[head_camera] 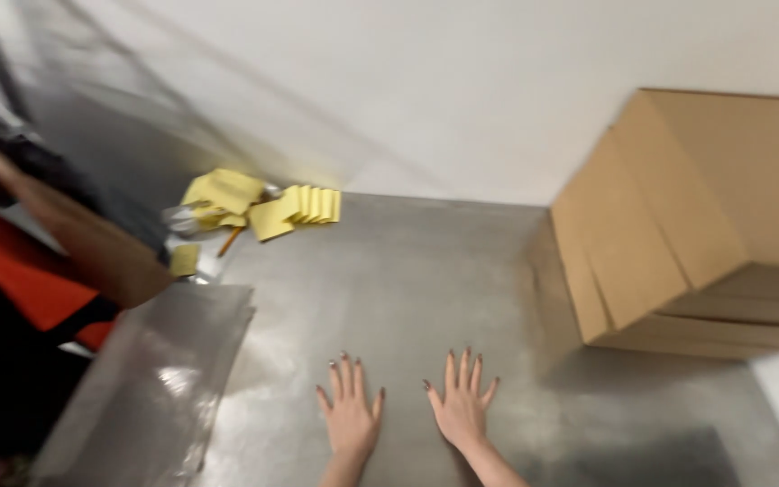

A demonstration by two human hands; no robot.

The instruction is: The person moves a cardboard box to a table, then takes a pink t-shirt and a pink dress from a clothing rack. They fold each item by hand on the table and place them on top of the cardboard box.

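My left hand [351,410] and my right hand [462,403] lie flat, palms down, side by side on a grey metal table [407,280] near its front edge. Fingers on both are spread and hold nothing. The nails are dark. A stack of clear plastic sheets or bags [160,379] lies to the left of my left hand, apart from it. The frame is blurred.
A stack of flattened brown cardboard boxes [687,216] stands at the right against the white wall. Yellow paper pads [263,207] lie fanned at the back left. A person's arm and an orange and black garment [38,261] reach in at the left edge.
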